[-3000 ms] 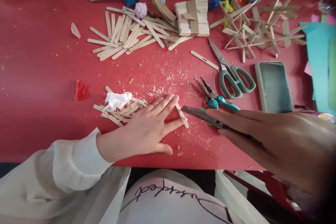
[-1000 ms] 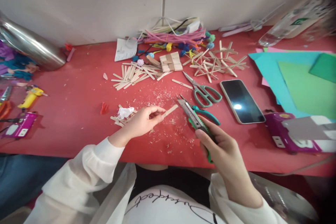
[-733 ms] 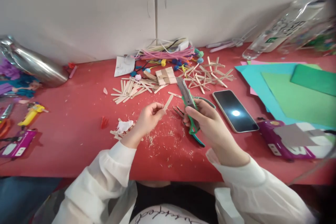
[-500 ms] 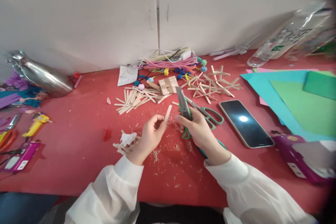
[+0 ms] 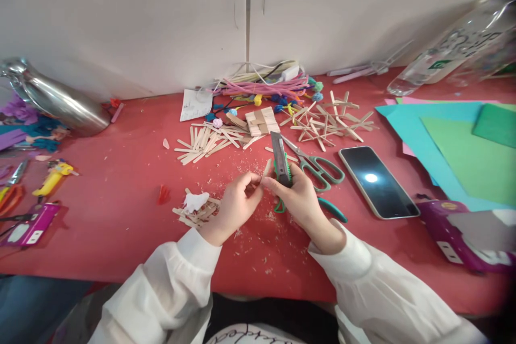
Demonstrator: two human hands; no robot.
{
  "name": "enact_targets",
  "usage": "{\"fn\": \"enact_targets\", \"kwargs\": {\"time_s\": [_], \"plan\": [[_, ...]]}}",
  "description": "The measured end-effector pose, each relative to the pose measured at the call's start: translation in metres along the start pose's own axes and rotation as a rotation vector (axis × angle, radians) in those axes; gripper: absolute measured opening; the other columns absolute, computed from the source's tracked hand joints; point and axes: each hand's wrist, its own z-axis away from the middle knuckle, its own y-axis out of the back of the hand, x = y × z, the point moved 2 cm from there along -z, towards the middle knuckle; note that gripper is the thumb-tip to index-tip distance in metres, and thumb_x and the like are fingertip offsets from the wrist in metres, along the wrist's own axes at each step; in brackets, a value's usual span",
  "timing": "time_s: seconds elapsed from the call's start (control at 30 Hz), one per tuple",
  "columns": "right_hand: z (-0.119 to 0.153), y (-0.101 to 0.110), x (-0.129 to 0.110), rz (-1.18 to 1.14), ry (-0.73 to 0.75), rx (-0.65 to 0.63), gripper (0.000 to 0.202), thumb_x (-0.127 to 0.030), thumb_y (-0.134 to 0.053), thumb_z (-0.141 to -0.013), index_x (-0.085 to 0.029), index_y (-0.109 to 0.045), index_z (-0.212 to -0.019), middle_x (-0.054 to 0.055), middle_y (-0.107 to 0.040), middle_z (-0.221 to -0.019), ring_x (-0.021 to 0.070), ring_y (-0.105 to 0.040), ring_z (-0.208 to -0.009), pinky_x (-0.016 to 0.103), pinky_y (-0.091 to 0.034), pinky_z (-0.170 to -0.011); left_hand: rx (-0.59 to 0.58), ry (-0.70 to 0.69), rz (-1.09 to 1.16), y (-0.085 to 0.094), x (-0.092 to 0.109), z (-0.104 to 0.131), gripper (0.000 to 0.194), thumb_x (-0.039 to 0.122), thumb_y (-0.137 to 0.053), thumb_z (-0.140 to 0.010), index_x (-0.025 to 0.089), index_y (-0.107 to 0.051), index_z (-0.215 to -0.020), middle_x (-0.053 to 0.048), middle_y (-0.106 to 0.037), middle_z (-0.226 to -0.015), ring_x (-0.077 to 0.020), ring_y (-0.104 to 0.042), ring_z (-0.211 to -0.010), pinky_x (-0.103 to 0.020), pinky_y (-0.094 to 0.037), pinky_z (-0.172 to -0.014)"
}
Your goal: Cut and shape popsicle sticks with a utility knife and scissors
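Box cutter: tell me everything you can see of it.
The box cutter has a grey, metal-looking front and green, plastic-looking handle edges. It is gripped in the right hand, front end pointing forward over the red table. The hand hides part of the handle; how far the blade extends isn't clear.

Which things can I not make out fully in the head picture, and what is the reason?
All in the head view:
Wooden stick: lower end hidden by the left hand.
Cutter: handle mostly covered by the right hand.
Teal-handled tool: other end hidden behind the right hand.
Paper note: writing too small to read.
Shirt lettering: cut off by the bottom edge.
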Motion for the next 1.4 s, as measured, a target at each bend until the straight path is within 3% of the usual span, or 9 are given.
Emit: {"fn": "enact_targets", "kwargs": {"time_s": [0.2, 0.5, 0.83, 1.0, 1.23, 1.33, 1.4], "plan": [[-0.001, -0.002, 0.004, 0.066, 0.041, 0.049, 0.025, -0.036, -0.066, -0.065, -0.020, -0.050, -0.076, -0.009, -0.045, -0.054, 0.0088, -0.038, -0.047, 0.025, -0.035, -0.045, 0.040, -0.051, -0.015, -0.004, -0.005, 0.001, 0.004, 0.017, -0.051, -0.081, 0.017, -0.055, -0.082, -0.001, -0.061, -0.072, -0.0120, -0.057, -0.064, -0.024, -0.045, -0.064], [0.000, -0.001, 0.000, 0.187, 0.106, 0.034, 0.018, -0.030, -0.062, -0.068, -0.021, -0.047, -0.072, -0.005, -0.053, -0.059, 0.0112, -0.046, -0.051, 0.026, -0.039, -0.051, -0.002, 0.013, 0.112, -0.005, -0.013, 0.001, 0.007, 0.022, -0.051, -0.082, 0.017, -0.055, -0.083, -0.002, -0.061, -0.075, -0.0126, -0.057, -0.067, -0.025, -0.046, -0.064], [-0.002, 0.005, -0.007, 0.307, 0.161, 0.013, 0.017, -0.030, -0.058, -0.069, -0.023, -0.043, -0.070, -0.004, -0.053, -0.060, 0.0122, -0.048, -0.053, 0.025, -0.040, -0.053, -0.081, 0.061, 0.261, -0.006, -0.013, 0.001, 0.007, 0.024, -0.051, -0.084, 0.017, -0.051, -0.085, 0.001, -0.052, -0.071, -0.0097, -0.052, -0.063, -0.021, -0.043, -0.060], [0.000, 0.004, -0.004, 0.405, 0.189, -0.002, 0.018, -0.028, -0.056, -0.069, -0.024, -0.039, -0.068, -0.008, -0.045, -0.051, 0.0116, -0.043, -0.047, 0.024, -0.035, -0.048, -0.086, -0.031, 0.063, -0.003, -0.008, 0.000, 0.011, 0.015, -0.048, -0.082, 0.017, -0.053, -0.091, -0.002, -0.058, -0.077, -0.0122, -0.055, -0.068, -0.023, -0.044, -0.062], [0.001, -0.001, -0.001, 0.501, 0.208, -0.001, 0.010, -0.023, -0.051, -0.069, -0.024, -0.044, -0.075, -0.005, -0.051, -0.056, 0.0152, -0.050, -0.053, 0.025, -0.039, -0.053, -0.049, -0.208, -0.450, -0.009, -0.012, 0.004, 0.023, 0.005, -0.044, -0.077, 0.016, -0.054, -0.096, -0.007, -0.062, -0.082, -0.0201, -0.060, -0.073, -0.030, -0.045, -0.062], [0.003, -0.002, -0.001, 0.528, 0.216, 0.013, 0.010, -0.023, -0.051, -0.068, -0.024, -0.045, -0.075, -0.004, -0.051, -0.055, 0.0161, -0.050, -0.053, 0.026, -0.039, -0.052, -0.067, -0.178, -0.493, -0.010, -0.011, 0.003, 0.025, 0.003, -0.046, -0.074, 0.016, -0.054, -0.094, -0.007, -0.061, -0.080, -0.0202, -0.060, -0.069, -0.029, -0.044, -0.059], [0.004, -0.003, -0.001, 0.536, 0.230, 0.011, 0.010, -0.022, -0.051, -0.067, -0.024, -0.044, -0.074, -0.004, -0.051, -0.055, 0.0157, -0.051, -0.052, 0.025, -0.039, -0.052, -0.059, -0.116, -0.387, -0.010, -0.011, 0.002, 0.022, 0.003, -0.047, -0.072, 0.016, -0.055, -0.089, -0.005, -0.061, -0.078, -0.0185, -0.059, -0.067, -0.028, -0.044, -0.059]]}}
